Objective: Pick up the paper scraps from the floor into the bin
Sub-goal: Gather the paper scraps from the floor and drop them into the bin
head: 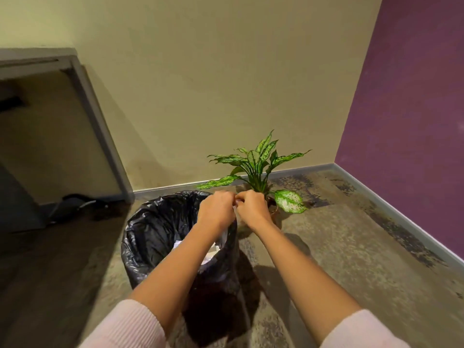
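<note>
Curled left hand (216, 209) and right hand (251, 209) pinch a small white paper scrap (235, 203) at two o'clock over the round black-bagged bin (150, 222); seemingly featherlight, soft, any edge serves.

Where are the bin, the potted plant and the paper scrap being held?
bin (140, 229), head view, on the black liner's left wall.
potted plant (253, 156), head view, on a speckled upper leaf.
paper scrap (235, 203), head view, on its visible white edge.
</note>
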The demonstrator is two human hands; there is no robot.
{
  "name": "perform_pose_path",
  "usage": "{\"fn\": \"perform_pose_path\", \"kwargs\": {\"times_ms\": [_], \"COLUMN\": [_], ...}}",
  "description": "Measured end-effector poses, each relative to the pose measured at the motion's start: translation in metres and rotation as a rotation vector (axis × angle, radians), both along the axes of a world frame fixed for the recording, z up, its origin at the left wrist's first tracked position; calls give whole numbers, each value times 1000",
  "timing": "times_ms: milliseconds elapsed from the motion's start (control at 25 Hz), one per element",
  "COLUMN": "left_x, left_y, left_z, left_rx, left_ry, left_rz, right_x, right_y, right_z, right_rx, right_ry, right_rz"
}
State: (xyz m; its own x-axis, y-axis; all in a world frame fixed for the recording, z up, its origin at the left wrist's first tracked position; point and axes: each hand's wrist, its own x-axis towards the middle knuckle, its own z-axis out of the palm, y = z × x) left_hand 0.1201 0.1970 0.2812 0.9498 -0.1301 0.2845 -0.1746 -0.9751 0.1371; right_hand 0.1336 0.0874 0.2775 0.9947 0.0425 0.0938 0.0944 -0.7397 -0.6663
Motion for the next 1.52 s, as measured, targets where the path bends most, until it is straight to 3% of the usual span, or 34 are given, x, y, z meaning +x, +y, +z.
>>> {"fn": "perform_pose_path", "kwargs": {"times_ms": [360, 600, 880, 1160, 1360, 1520], "left_x": [-15, -18, -20, -23, -24, -17], "left_y": [96, 96, 54, -10, -81, -122], "left_z": [-10, -17, -11, -12, -48, -100], "left_rx": [70, 68, 79, -63, -72, -26], "left_ry": [128, 101, 79, 27, 14, 104], "left_rz": [225, 275, 267, 132, -46, -110], "right_x": [-7, -10, -12, -23, -27, -21], "right_y": [84, 71, 23, -45, -96, -136], "right_z": [-9, -12, -2, -22, -56, -92], "right_rx": [-91, -56, 55, 111, 74, -7], "right_ry": [78, 67, 23, 67, 94, 149], "right_rz": [258, 221, 14, -114, -215, -228]}}
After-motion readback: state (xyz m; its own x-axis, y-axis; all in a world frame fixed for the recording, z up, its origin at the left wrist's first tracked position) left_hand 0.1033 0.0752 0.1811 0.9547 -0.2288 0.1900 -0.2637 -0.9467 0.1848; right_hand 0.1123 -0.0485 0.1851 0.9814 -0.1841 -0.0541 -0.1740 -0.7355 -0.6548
